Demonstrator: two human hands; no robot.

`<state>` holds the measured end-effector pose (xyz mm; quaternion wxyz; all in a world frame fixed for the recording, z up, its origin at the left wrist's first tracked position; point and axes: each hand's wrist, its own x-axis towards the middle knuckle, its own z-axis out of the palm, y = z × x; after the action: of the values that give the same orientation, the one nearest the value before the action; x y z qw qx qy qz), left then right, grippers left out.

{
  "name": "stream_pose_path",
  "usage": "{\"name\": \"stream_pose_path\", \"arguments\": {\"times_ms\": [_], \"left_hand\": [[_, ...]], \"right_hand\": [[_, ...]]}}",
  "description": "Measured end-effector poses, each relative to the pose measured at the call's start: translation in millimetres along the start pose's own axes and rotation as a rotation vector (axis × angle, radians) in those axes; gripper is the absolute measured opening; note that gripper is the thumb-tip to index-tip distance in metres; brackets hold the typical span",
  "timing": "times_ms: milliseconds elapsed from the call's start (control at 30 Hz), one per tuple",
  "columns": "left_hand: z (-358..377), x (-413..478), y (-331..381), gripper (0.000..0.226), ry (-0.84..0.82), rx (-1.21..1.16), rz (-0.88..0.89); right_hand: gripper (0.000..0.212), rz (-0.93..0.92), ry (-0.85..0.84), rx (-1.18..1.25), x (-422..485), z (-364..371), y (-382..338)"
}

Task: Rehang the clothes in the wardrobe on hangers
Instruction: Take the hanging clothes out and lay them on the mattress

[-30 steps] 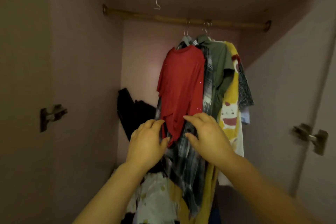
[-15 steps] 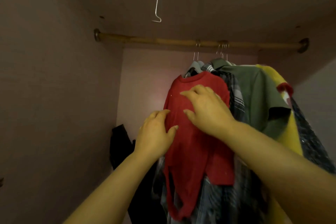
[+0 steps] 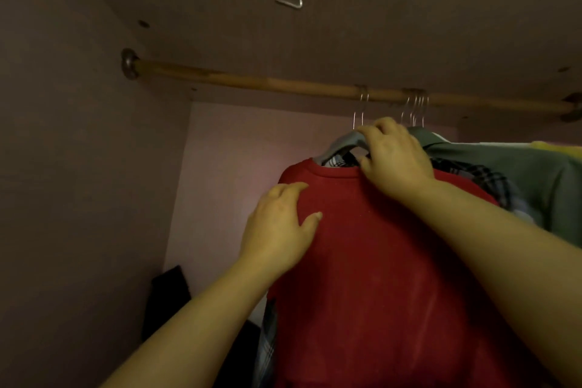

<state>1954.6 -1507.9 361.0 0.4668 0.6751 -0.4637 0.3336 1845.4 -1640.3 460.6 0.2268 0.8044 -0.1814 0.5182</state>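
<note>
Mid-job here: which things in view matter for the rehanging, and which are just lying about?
Job: red shirt; grey piece at its neck, gripped by the right hand; left hand resting on its shoulder; wire hanger hooks; wooden rail; plaid shirt; green shirt.
Lying about: bent wire hook overhead; dark garment low at the back.

Bent wire hook (image 3: 289, 0) hangs at 12 o'clock. Wooden rod (image 3: 252, 82) spans 10 to 3 o'clock, metal end socket (image 3: 128, 63) at 10. Small hole (image 3: 143, 23) in top panel, 11 o'clock.
</note>
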Motion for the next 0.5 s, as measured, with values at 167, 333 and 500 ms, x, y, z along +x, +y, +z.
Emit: {"name": "stream_pose_path", "arguments": {"times_ms": [167, 333, 500], "left_hand": [[11, 10, -9, 0.053, 0.017, 0.055, -0.010], [16, 18, -6, 0.053, 0.038, 0.114, -0.006], [16, 21, 1, 0.053, 0.056, 0.169, 0.002]], "right_hand": [[0.054, -0.061, 0.078, -0.037, 0, 23, 23], [0.047, -0.058, 0.142, 0.019, 5, 35, 44], [0.037, -0.126, 0.185, 0.057, 11, 37, 54]]}}
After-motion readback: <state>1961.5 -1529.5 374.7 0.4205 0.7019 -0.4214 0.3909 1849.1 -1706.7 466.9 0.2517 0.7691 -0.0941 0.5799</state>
